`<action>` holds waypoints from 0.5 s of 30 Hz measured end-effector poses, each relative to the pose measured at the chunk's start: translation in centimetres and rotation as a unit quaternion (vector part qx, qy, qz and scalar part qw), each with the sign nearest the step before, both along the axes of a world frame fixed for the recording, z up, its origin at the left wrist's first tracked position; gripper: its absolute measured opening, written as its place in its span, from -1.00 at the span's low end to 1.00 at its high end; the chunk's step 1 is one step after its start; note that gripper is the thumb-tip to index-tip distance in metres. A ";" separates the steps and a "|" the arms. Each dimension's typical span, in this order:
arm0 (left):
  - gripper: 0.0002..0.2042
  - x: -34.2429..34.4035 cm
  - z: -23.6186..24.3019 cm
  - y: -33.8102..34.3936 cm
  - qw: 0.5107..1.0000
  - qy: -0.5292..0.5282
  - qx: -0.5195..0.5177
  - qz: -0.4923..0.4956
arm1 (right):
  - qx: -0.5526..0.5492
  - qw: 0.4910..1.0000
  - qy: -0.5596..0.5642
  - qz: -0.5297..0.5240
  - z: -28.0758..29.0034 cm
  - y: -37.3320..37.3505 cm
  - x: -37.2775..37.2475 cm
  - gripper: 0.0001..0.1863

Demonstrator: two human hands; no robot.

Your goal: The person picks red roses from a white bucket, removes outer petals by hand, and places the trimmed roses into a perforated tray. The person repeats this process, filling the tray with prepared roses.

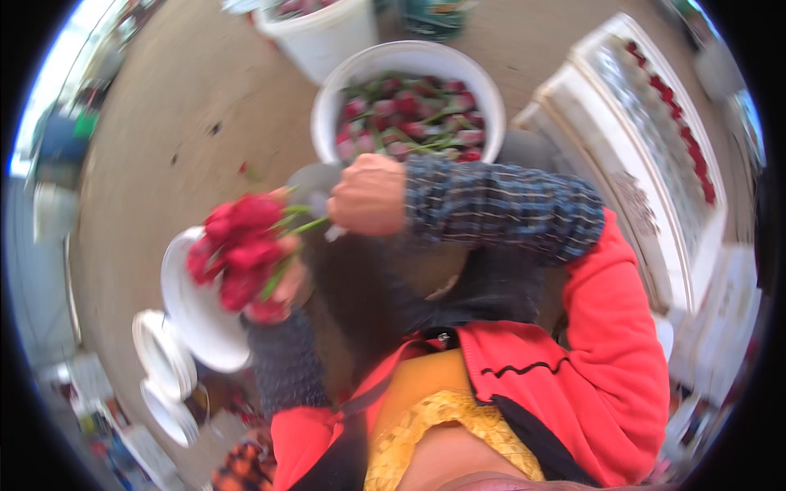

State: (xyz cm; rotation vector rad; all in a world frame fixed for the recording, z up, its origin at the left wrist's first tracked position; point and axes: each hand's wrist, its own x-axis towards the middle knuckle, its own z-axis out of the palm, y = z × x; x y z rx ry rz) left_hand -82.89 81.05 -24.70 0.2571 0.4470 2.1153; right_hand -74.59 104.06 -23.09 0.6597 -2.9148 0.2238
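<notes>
My left hand is wrapped round a bunch of red roses, blooms pointing left and green stems toward the right. My right hand is closed at the end of a green rose stem that runs out of the bunch. A small whitish bit shows under its fingers, too blurred to name. Just beyond the right hand stands a white bucket full of red flower heads, many in pale sleeves. Below the bunch, at left, is another white bucket, partly hidden by the roses and my arm.
White bucket lids or tubs lie at lower left. Farther off stand another white bucket with flowers and a dark green bucket. A long white foam box with a row of red blooms is on the right.
</notes>
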 end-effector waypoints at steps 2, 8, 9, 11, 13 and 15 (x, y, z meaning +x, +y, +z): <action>-0.36 -1.1 1.2 1.0 0.990 -0.060 0.120 -0.048 | -0.105 0.992 0.004 -0.072 -0.2 3.4 2.4 -0.81; -0.39 -1.1 4.9 10.8 0.928 0.043 0.177 -0.324 | -0.265 0.777 0.253 -0.511 2.6 11.5 28.3 -0.89; -0.39 -0.2 5.1 13.1 0.900 0.066 0.186 -0.389 | -0.366 0.674 0.279 -0.578 3.1 11.4 33.7 -0.87; -0.40 3.3 4.8 17.0 0.869 0.015 0.168 -0.465 | -0.191 0.601 0.337 -0.698 4.0 11.5 45.1 -0.83; -0.40 7.6 3.9 20.5 0.857 -0.056 0.159 -0.486 | -0.018 0.520 0.301 -0.799 3.6 10.0 55.3 -0.83; -0.39 11.9 2.9 23.1 0.841 -0.125 0.132 -0.510 | 0.121 0.465 0.223 -0.848 1.8 6.9 63.1 -0.81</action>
